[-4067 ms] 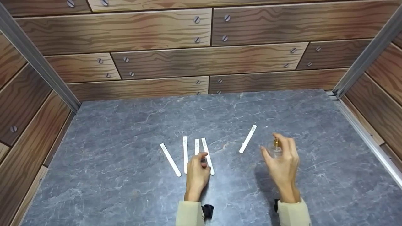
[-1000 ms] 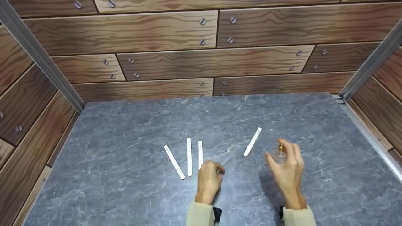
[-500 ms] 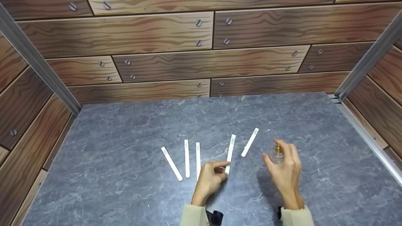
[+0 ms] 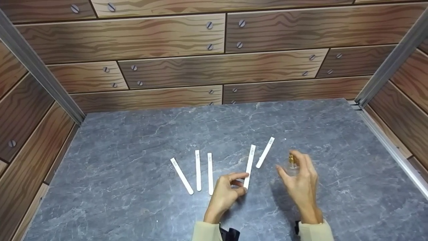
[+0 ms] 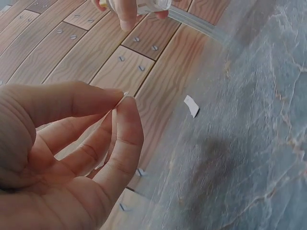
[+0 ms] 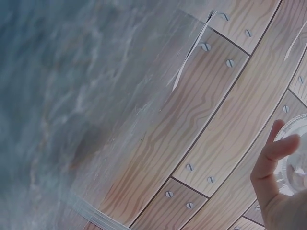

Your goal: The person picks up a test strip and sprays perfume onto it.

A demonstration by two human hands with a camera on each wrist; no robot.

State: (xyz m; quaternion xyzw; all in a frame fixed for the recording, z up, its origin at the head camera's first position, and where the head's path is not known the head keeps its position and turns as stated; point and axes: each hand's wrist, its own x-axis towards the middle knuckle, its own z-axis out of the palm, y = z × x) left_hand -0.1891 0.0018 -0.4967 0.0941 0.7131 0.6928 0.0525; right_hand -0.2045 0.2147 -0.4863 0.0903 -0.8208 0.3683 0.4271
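My left hand (image 4: 225,194) pinches the lower end of a white paper perfume test strip (image 4: 250,157) between thumb and fingers. The strip is raised toward the upper right, with small dark print near its far end. In the left wrist view only its thin edge (image 5: 126,94) shows at the fingertips. My right hand (image 4: 302,184) grips a clear round glass perfume bottle (image 6: 293,167) with a gold spray top (image 4: 292,158). In the head view its index finger lies at the spray top. The fingers hide part of the bottle.
Three more test strips lie left of my left hand: a slanted one (image 4: 182,176), a middle one (image 4: 198,170) and one (image 4: 210,172) closest to the hand. Another strip (image 4: 265,152) lies between the held strip and the bottle. Wood-patterned walls (image 4: 174,70) enclose the grey marbled tabletop (image 4: 133,134).
One strip has left the row on the table and is now raised in my left hand, which has turned and moved right. The right hand keeps the bottle in nearly the same place.
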